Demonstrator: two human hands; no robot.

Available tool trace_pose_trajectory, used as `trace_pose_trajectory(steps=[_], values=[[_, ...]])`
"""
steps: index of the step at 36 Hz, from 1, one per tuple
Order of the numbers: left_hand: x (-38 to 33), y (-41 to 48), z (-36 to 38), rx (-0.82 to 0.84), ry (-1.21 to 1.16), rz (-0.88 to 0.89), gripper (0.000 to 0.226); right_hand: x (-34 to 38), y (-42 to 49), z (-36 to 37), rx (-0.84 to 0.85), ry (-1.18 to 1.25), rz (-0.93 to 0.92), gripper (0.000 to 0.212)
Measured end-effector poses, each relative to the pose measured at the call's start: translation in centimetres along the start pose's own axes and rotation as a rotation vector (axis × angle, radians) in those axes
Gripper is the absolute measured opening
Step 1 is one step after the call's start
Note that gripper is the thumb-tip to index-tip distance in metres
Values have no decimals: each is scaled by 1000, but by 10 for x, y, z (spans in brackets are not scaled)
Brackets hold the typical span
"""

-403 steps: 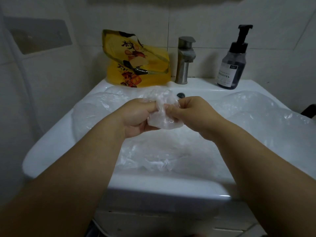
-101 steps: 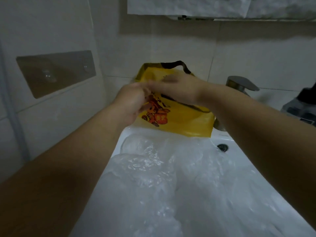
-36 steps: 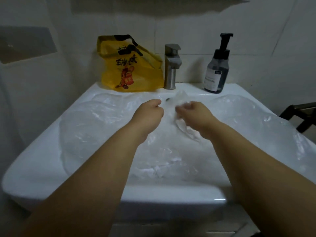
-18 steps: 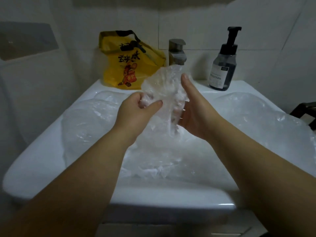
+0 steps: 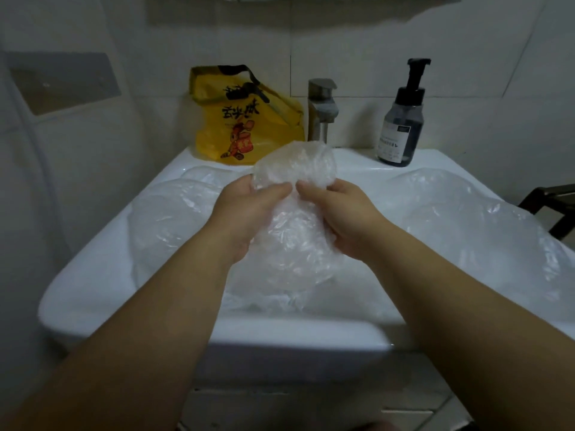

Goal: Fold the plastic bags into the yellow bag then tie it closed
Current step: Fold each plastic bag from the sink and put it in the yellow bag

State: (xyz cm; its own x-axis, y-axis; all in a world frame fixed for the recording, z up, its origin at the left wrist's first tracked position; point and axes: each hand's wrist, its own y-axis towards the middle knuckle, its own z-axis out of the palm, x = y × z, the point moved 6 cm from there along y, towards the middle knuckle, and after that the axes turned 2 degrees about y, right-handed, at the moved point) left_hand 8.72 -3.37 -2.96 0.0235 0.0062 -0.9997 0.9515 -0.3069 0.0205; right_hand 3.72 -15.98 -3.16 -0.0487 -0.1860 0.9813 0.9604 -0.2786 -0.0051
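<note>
Over the sink [image 5: 93, 275], crumpled clear plastic bag [image 5: 295, 169]

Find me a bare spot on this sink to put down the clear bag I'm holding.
Bare: the ledge between the faucet and the soap bottle, and the sink's front-left rim. Loose clear bags crowd the basin and right side.

The yellow bag [image 5: 249, 126] carries black brush-style characters across its front, above a red cartoon figure, but they are too blurred to read with any certainty. The dark pump bottle [image 5: 401, 119] bears a pale label [image 5: 392, 143] with several lines of small print and a darker patch near its top - none of it legible.
</note>
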Motion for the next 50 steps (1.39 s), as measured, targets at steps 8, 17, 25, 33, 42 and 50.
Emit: trace_pose_trajectory(steps=[8,17,25,33,42,50], values=[[1,-3,-31,-292,89,118,19,8,-6,-21,-188,-36,-30,37],[3,-3,-37,-361,174,80,17,7,-12,8,141,338,94,30],[-22,-24,-18,-301,530,499,62,11,-4,-13,-74,53,-97,52],[-7,-20,9,36,503,376,51,5,-7,9,219,92,-13,86],[-11,-18,-11,-193,644,388,36,4,-8,0,105,-359,-54,68],[-18,-20,-28,-346,563,421,61,7,3,-34,-222,-387,-98,26]])
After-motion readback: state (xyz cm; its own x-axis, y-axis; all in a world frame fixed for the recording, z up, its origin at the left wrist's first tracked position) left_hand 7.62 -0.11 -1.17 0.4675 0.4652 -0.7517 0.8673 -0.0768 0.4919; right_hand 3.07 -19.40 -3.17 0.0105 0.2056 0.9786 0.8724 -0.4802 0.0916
